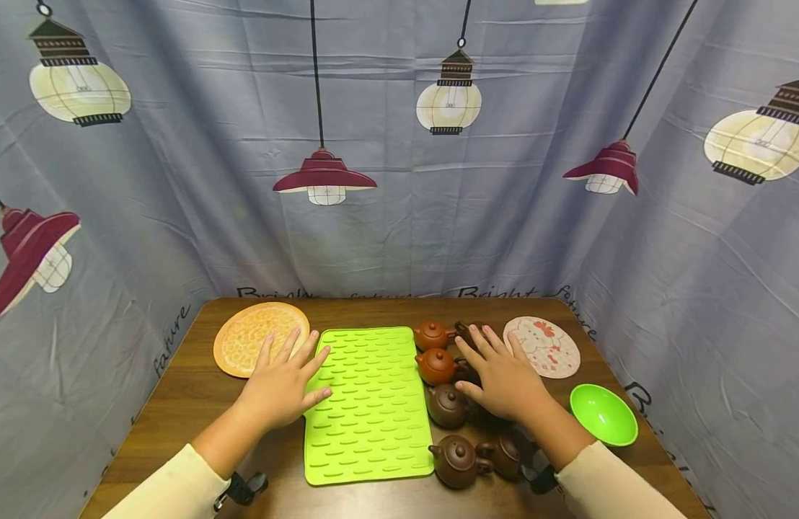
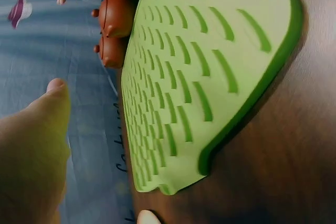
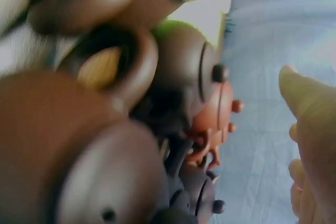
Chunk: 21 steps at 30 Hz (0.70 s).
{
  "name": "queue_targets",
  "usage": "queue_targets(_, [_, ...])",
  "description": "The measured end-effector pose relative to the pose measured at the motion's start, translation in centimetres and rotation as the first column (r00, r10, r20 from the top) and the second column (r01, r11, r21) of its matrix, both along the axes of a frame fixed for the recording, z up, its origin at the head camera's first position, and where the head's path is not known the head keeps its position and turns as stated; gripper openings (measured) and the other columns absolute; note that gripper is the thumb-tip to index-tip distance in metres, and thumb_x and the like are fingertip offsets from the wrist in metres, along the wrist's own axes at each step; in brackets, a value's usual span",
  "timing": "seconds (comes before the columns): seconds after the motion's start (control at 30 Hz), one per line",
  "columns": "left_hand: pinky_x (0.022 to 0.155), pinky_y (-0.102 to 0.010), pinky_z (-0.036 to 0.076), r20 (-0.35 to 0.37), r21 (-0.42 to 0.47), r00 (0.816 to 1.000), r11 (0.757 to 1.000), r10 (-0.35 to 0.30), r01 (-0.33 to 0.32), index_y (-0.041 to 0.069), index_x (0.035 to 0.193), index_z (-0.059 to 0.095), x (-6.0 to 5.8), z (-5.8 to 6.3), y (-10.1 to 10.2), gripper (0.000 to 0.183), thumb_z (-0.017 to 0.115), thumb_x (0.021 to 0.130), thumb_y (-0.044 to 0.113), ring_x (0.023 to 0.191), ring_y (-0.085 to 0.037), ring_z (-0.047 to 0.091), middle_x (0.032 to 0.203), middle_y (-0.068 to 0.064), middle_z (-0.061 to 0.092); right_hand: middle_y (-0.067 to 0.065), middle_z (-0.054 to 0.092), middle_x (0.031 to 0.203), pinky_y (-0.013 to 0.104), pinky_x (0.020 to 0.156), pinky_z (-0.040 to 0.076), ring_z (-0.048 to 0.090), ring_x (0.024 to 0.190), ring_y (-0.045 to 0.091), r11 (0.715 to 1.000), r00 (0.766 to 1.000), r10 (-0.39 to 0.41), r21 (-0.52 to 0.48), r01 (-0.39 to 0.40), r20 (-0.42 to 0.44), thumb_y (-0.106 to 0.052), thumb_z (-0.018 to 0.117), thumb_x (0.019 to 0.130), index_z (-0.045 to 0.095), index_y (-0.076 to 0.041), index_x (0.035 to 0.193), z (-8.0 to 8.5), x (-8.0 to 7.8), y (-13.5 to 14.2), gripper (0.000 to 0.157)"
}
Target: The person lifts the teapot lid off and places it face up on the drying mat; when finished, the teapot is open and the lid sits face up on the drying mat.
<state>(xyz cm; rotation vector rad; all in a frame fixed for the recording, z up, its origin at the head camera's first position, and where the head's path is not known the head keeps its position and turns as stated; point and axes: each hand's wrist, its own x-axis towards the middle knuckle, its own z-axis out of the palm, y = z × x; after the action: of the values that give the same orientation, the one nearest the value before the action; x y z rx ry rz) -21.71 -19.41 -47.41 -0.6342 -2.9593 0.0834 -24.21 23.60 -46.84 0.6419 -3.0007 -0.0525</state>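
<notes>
My left hand (image 1: 276, 389) is held out with spread fingers, overlapping the left edge of a bright green ridged mat (image 1: 370, 411) in the head view. The right hand (image 1: 508, 378), also spread and holding nothing, is over a cluster of small teapots and partly hides some of them. Two reddish-brown teapots, one at the back (image 1: 432, 335) and one nearer (image 1: 436, 367), line the mat's right edge. Closer to me are dark brown teapots, including one by the mat (image 1: 456, 463) and one beside it (image 1: 503, 455). In the left wrist view, the thumb (image 2: 37, 140) points away from the mat.
A round orange pizza-patterned mat (image 1: 253, 328) lies at the back left, beyond the left fingertips. At the back right is a pale round mat (image 1: 552, 349) with red and pink drawings. A green bowl (image 1: 603, 414) stands near the table's right edge. Grey curtains (image 1: 386, 238) surround the table.
</notes>
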Motion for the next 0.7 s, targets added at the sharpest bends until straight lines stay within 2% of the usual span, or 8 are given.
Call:
queue_targets(0.1, [0.123, -0.076, 0.005, 0.038, 0.064, 0.999, 0.998, 0.015, -0.017, 0.029, 0.164, 0.037, 0.3, -1.1, -0.4, 0.084, 0.037, 0.098, 0.081, 0.162, -0.04, 0.014, 0.175, -0.009, 0.022, 0.009, 0.019, 0.175, 0.073, 0.125, 0.012, 0.017, 0.162, 0.036, 0.996, 1.0, 0.009, -0.091, -0.008, 0.006, -0.067, 0.06, 0.097, 0.025, -0.032, 0.168, -0.1, 0.9, -0.1, 0.086])
queue_targets(0.17, [0.122, -0.078, 0.005, 0.075, 0.121, 0.997, 0.992, 0.027, -0.036, 0.029, 0.165, 0.037, 0.6, -2.1, -0.6, 0.082, 0.042, 0.099, 0.078, 0.162, -0.041, 0.015, 0.175, -0.009, 0.021, 0.01, 0.021, 0.175, 0.074, 0.124, 0.014, 0.02, 0.161, 0.036, 0.986, 0.999, 0.025, -0.163, -0.021, 0.024, -0.065, 0.062, 0.097, 0.026, -0.031, 0.168, -0.1, 1.6, -0.2, 0.087])
queue_targets(0.37, [0.118, -0.082, 0.008, 0.145, 0.297, 0.988, 0.95, 0.057, -0.098, 0.025, 0.165, 0.037, 1.5, -5.1, -0.7, 0.08, 0.057, 0.099, 0.066, 0.159, -0.048, 0.016, 0.175, -0.014, 0.019, 0.01, 0.027, 0.173, 0.071, 0.124, 0.022, 0.025, 0.16, 0.037, 0.941, 0.99, 0.096, -0.334, -0.057, 0.102, -0.056, 0.07, 0.096, 0.032, -0.026, 0.167, -0.2, 3.8, -1.0, 0.085])
queue_targets(0.53, [0.118, -0.081, 0.014, 0.179, 0.403, 0.981, 0.904, 0.071, -0.139, 0.023, 0.165, 0.036, 1.7, -6.5, -0.9, 0.083, 0.063, 0.098, 0.063, 0.157, -0.052, 0.019, 0.173, -0.017, 0.023, 0.009, 0.042, 0.166, 0.062, 0.12, 0.038, 0.04, 0.153, 0.035, 0.91, 0.976, 0.167, -0.402, -0.098, 0.14, -0.063, 0.066, 0.095, 0.043, -0.02, 0.161, -0.4, 5.5, -1.6, 0.082])
queue_targets(0.63, [0.118, -0.081, 0.017, 0.229, 0.44, 0.971, 0.882, 0.074, -0.171, 0.023, 0.166, 0.034, 1.5, -7.3, -1.2, 0.086, 0.064, 0.096, 0.065, 0.157, -0.053, 0.02, 0.173, -0.016, 0.024, 0.005, 0.051, 0.158, 0.055, 0.116, 0.045, 0.049, 0.146, 0.029, 0.907, 0.97, 0.191, -0.406, -0.116, 0.151, -0.065, 0.066, 0.094, 0.051, -0.02, 0.156, -0.6, 6.5, -1.8, 0.077])
queue_targets(0.7, [0.116, -0.082, 0.019, 0.266, 0.455, 0.961, 0.869, 0.075, -0.194, 0.023, 0.166, 0.034, 1.4, -7.8, -1.6, 0.089, 0.064, 0.095, 0.067, 0.156, -0.053, 0.021, 0.174, -0.015, 0.022, -0.001, 0.057, 0.15, 0.051, 0.112, 0.05, 0.055, 0.139, 0.023, 0.906, 0.966, 0.204, -0.405, -0.125, 0.157, -0.06, 0.07, 0.093, 0.056, -0.02, 0.151, -0.7, 7.1, -2.0, 0.072])
